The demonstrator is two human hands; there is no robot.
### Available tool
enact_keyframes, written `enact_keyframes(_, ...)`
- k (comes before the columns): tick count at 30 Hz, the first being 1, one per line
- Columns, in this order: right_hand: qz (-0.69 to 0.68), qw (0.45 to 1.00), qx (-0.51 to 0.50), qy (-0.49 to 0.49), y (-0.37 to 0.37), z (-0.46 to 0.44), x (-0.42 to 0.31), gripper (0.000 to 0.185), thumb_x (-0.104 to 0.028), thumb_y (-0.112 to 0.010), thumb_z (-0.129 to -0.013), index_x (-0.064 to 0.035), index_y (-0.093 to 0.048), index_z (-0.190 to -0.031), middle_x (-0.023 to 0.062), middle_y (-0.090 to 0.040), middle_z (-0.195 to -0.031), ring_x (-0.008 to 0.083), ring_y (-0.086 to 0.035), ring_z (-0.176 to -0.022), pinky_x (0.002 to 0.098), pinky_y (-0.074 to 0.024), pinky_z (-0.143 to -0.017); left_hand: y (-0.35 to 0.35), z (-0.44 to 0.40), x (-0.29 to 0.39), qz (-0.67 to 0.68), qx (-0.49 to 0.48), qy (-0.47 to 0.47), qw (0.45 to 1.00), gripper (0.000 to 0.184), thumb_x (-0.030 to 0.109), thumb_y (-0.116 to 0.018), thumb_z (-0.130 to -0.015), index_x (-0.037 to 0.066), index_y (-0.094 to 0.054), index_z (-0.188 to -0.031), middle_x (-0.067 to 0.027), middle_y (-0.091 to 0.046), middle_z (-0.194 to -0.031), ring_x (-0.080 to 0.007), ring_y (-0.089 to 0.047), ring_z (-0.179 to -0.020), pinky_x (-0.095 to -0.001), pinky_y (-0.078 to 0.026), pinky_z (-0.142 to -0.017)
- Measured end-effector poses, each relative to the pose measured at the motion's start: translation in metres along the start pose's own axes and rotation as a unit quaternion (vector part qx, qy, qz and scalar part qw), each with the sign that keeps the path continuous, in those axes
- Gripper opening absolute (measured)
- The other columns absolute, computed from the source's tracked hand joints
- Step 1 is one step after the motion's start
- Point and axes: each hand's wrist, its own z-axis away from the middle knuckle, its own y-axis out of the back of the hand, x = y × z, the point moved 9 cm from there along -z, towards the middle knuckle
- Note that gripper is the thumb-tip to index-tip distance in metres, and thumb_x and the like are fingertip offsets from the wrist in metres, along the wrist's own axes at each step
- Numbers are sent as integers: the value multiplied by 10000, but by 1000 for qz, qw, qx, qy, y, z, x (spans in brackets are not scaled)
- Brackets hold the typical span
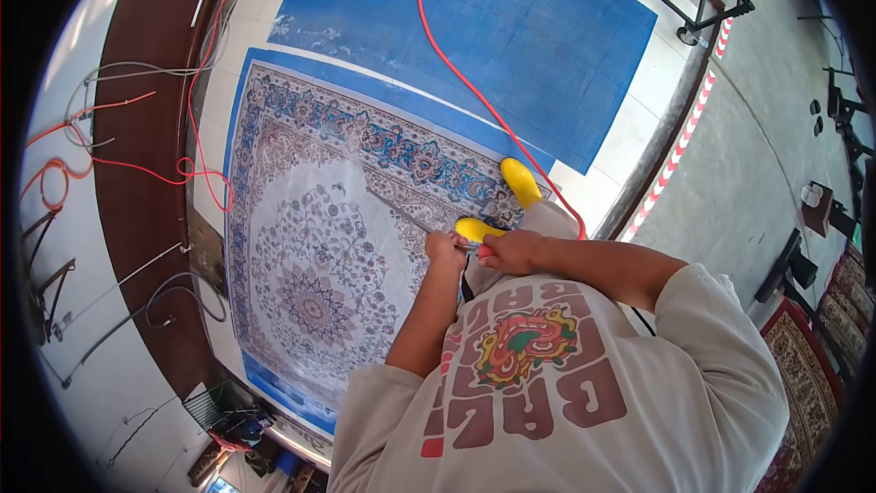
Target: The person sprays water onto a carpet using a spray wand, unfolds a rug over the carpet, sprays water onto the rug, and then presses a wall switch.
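A long, thin spray wand [399, 208] slants out over the patterned carpet [310, 306]. My left hand [444, 247] is wrapped round the wand's shaft. Close behind it, my right hand [513, 252] grips the wand's rear end, where a bit of red shows at the fingers. The carpet lies flat, with a blue and brown floral border and a pale field around a round medallion. A whitish haze lies over part of the field near the wand's tip. My yellow boots [521, 183] stand at the carpet's right edge.
A red hose [456, 73] crosses the blue mat [511, 27] and runs down beside my boots. More hose [190, 110] loops on the left. A black metal frame on wheels [701, 9] stands at upper right. Rolled or folded rugs [803, 383] lie at lower right.
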Motion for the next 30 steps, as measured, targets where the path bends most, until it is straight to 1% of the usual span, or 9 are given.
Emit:
enact_keyframes(2,12,999,3,-34,7,14,9,478,-484,-436,-886,-57,-496,-1093,221,-619,-964,390,-596,-902,480,-445,-796,-7,-10,-18,-17,14,9,1000,93,81,-306,-839,66,-373,-778,-68,-407,-599,-166,-392,-457,-304,-403,-428)
enact_keyframes(4,28,997,-5,-65,11,29,18,484,-484,-434,-886,-49,-498,-1089,222,-619,-967,389,-596,-904,481,-444,-798,-26,0,-48,-46,-50,99,993,85,59,-297,-861,49,-381,-849,-58,-409,-614,-150,-384,-466,-306,-417,-450)
enact_keyframes(7,34,993,-2,-112,18,54,30,497,-484,-434,-884,-28,-507,-1069,231,-621,-958,388,-599,-906,479,-444,-806,-49,17,-82,-62,-89,153,982,116,77,-298,-853,45,-389,-790,-69,-415,-594,-179,-426,-473,-358,-470,-485)
enact_keyframes(14,40,983,32,-178,33,84,45,484,-470,-451,-879,-17,-525,-1033,240,-624,-939,389,-602,-910,461,-449,-816,-76,21,-119,-80,-154,213,962,133,112,-290,-909,40,-379,-842,-75,-445,-619,-196,-460,-487,-419,-514,-530)
enact_keyframes(22,64,987,63,-132,53,58,24,485,-482,-443,-880,-30,-545,-1025,221,-634,-916,380,-610,-889,477,-458,-806,-84,24,-48,-21,-203,69,977,203,220,-288,-979,74,-360,-857,-41,-416,-654,-174,-461,-558,-405,-504,-574)
enact_keyframes(26,58,988,88,-113,55,54,32,471,-487,-432,-886,-49,-550,-1014,206,-639,-888,377,-615,-859,468,-470,-771,-85,36,-28,-6,-209,39,977,135,249,-327,-982,132,-381,-1021,-38,-468,-726,-183,-520,-620,-397,-520,-597)
enact_keyframes(28,57,987,93,-117,55,64,44,463,-485,-432,-888,-53,-550,-1011,198,-640,-881,375,-616,-851,462,-473,-762,-87,52,-23,-196,-236,16,952,210,251,-393,-968,111,-409,-1124,-96,-564,-834,-227,-593,-769,-413,-529,-679)
enact_keyframes(29,54,985,98,-133,57,75,55,462,-486,-436,-886,-55,-549,-1007,192,-641,-876,373,-617,-844,460,-474,-755,-81,47,-21,-197,-236,16,951,210,251,-393,-968,111,-409,-1124,-96,-564,-834,-227,-593,-769,-413,-529,-679)
enact_keyframes(30,51,982,104,-148,59,86,67,461,-488,-441,-884,-56,-549,-1003,185,-642,-871,371,-618,-837,457,-476,-748,-71,37,-25,-289,-242,14,926,296,255,-421,-955,131,-389,-1222,-102,-583,-877,-231,-606,-793,-408,-532,-672)
